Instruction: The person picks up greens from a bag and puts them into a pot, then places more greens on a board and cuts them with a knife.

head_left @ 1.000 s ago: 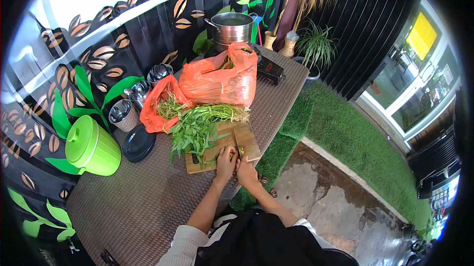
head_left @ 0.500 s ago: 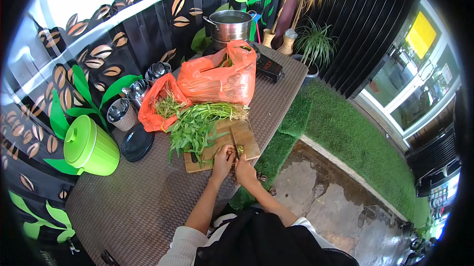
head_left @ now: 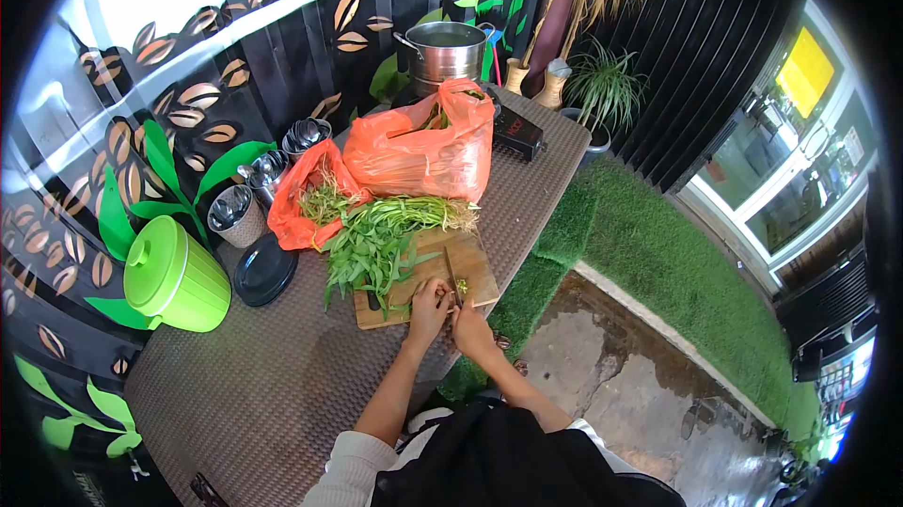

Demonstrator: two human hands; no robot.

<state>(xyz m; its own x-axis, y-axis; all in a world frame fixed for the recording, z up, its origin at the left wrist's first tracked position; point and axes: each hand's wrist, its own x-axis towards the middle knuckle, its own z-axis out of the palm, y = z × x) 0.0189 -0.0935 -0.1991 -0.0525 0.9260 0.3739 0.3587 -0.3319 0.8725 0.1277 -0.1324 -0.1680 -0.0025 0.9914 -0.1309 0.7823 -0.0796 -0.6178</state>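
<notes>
My right hand [head_left: 473,330] is wrapped round the handle of a knife [head_left: 450,264], whose blade points away from me over a wooden cutting board [head_left: 482,274]. Beside the blade, my left hand [head_left: 429,308] is closed, its fingers curled down at the board; whatever they pinch is too small to make out. Small yellow-green chopped pieces [head_left: 462,287] lie right of the knife. A bunch of leafy greens [head_left: 369,248] spreads over the board's far left part, with its rooted stem ends [head_left: 459,215] toward the right.
Two orange plastic bags [head_left: 423,164] with greens sit behind the board. Beyond them stand a steel pot [head_left: 446,54] and a black stove [head_left: 517,134]. Cutlery holders [head_left: 237,215], a black lid [head_left: 264,270] and a green lidded bucket [head_left: 179,272] line the table's left side.
The view has shifted slightly, so the scene sits a little further right. Both hands stay at the board's near edge, with the knife still in my right hand.
</notes>
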